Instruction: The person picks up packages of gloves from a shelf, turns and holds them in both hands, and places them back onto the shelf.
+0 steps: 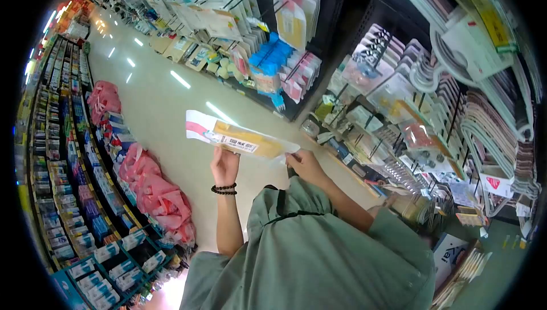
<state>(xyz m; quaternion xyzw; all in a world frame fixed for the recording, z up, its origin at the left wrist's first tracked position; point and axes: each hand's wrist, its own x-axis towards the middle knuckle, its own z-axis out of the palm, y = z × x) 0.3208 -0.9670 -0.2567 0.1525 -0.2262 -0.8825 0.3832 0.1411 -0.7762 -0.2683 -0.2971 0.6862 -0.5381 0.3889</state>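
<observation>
Packet (266, 146), label print (236, 142) illegible (blurry)

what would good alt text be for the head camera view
A flat yellow packet with a white label is held over a shop aisle, left grip at its lower edge, right grip at its right end. A green garment fills the foreground. Pink bundles lie beside stocked shelves at left; packaged goods hang ahead and right.
</observation>
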